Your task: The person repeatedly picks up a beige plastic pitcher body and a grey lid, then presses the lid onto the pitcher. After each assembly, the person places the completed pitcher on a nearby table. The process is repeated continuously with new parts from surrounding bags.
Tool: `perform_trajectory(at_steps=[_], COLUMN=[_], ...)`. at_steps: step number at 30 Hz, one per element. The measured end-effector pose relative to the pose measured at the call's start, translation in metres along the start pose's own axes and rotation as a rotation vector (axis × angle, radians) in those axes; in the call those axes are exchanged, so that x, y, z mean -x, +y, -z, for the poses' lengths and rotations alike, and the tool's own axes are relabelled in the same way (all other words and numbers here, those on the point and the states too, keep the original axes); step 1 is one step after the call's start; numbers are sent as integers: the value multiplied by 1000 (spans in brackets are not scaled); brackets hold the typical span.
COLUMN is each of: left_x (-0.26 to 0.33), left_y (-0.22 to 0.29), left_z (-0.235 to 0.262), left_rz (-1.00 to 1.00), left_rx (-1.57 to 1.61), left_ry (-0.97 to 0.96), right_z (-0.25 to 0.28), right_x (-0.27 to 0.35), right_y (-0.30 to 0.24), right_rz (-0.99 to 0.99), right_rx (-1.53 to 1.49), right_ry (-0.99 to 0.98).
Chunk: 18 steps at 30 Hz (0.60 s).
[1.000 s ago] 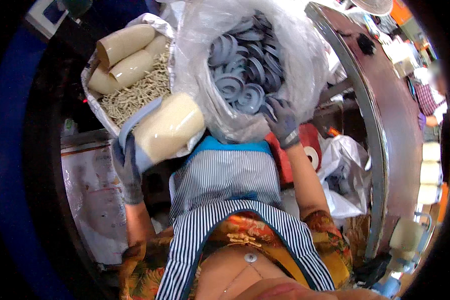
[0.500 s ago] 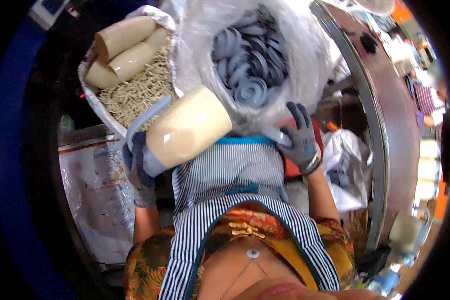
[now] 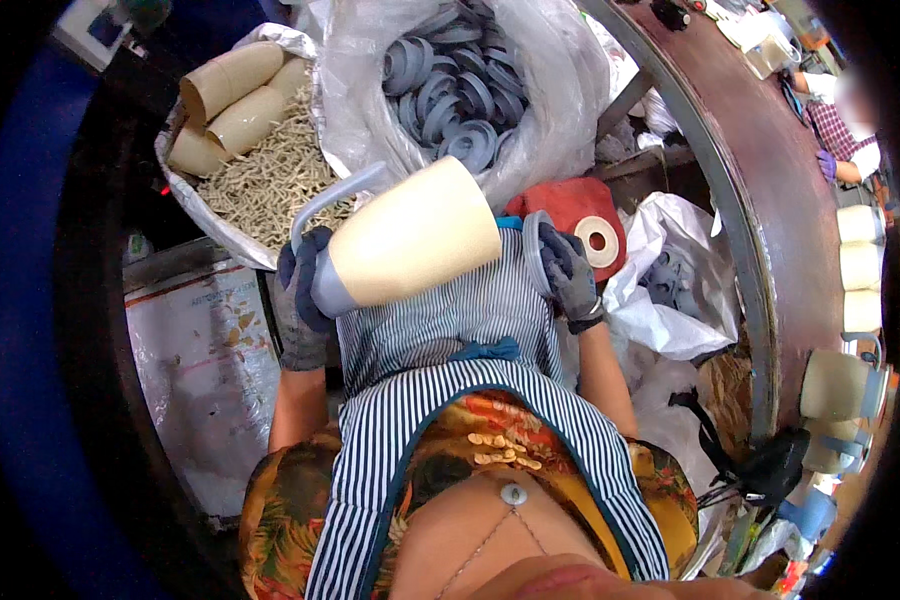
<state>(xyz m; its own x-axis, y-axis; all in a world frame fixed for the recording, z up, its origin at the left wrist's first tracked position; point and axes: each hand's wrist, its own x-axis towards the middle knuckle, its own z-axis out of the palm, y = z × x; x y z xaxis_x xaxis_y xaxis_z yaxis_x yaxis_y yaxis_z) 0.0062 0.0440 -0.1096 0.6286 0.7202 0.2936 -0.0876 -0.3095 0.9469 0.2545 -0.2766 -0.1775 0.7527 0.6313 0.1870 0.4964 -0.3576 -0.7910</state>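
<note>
My left hand (image 3: 303, 300), in a grey glove, is closed around the grey end of a jug (image 3: 418, 235) with a cream body and a curved grey handle. The jug lies tilted over my lap, its wide cream end turned right. A grey round plastic ring (image 3: 535, 258) stands on edge in my gloved right hand (image 3: 572, 278), a short gap away from that wide end. Ahead of me, a clear plastic bag (image 3: 565, 110) holds many similar grey round parts (image 3: 470, 95).
At the far left, a white sack (image 3: 195, 215) holds small beige pieces (image 3: 265, 205) and cream cylinders (image 3: 232, 82). A red object with a pale ring (image 3: 597, 240) lies beyond my right hand. Past a metal-edged table (image 3: 735, 170), a co-worker's sleeve (image 3: 838, 128) shows among cream jugs (image 3: 858, 265).
My right hand has come inward from the right, its fingers closing on the grey ring, now facing the jug. The jug has shifted slightly right and up. The whole view has shifted too.
</note>
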Motion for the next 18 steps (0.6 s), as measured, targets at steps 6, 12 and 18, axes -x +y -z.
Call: perform_trajectory(at_steps=[6, 12, 18], left_x=[11, 7, -3], left_y=[22, 5, 16], left_z=[6, 13, -1], left_rz=[172, 282, 479], left_rx=[159, 254, 542], left_ry=[55, 20, -101], right_z=[-5, -4, 2], right_x=[-4, -10, -37], right_y=[3, 16, -78], right_rz=[49, 153, 196], right_rx=[112, 52, -576], right_ry=[-27, -19, 132])
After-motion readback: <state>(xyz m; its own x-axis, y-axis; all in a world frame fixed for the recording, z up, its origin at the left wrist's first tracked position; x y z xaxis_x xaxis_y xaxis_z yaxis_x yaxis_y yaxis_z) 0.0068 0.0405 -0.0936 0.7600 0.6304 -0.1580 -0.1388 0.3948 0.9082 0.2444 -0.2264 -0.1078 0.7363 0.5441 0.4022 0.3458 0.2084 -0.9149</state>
